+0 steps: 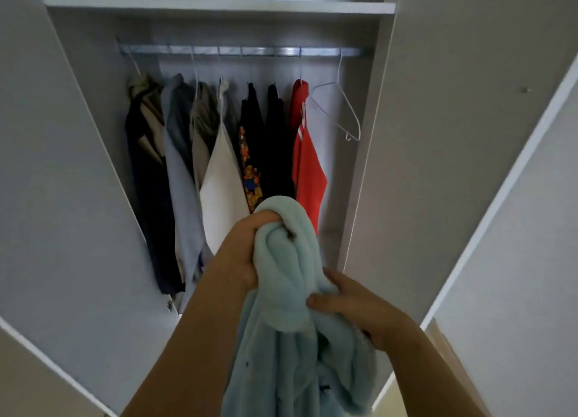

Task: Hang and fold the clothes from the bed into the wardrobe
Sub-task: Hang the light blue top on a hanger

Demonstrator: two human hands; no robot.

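**Fleece in both hands, one hanger free**

The left hand (247, 247) is closed tight round the bunched top of a pale blue fleece garment (291, 338), its fingers buried in the folds. The right hand (350, 307) pinches a lower fold between the thumb and curled fingers. The fleece hangs from these two grips as a thick wad. It is below and to the left of the empty hanger (341, 110), in front of the open wardrobe (359, 182), and not yet on anything.

The empty hanger is thin white wire. The rail (240, 51) it hooks over runs off to its left. Just left of the hanger is a red garment (308, 166), and farther left are dark ones, a white garment (222, 191) and several more. A shelf (219, 5) lies above the hanger.

Risks, as I judge them:
- **Dropping the fleece:** both hands are full, so one must let go to fetch the hanger. The bulky fleece could then slide out of the single grip that remains.
- **Hanging it crooked:** the garment is wadded and its neck opening is not visible. A hanger pushed into the wrong fold would leave it lopsided and likely to slip off.
- **Snagging the neighbour:** the hanger hangs close to the red garment, so a careless pull could catch or drag it.
- **Sagging:** wire this slim may bend under such thick cloth.
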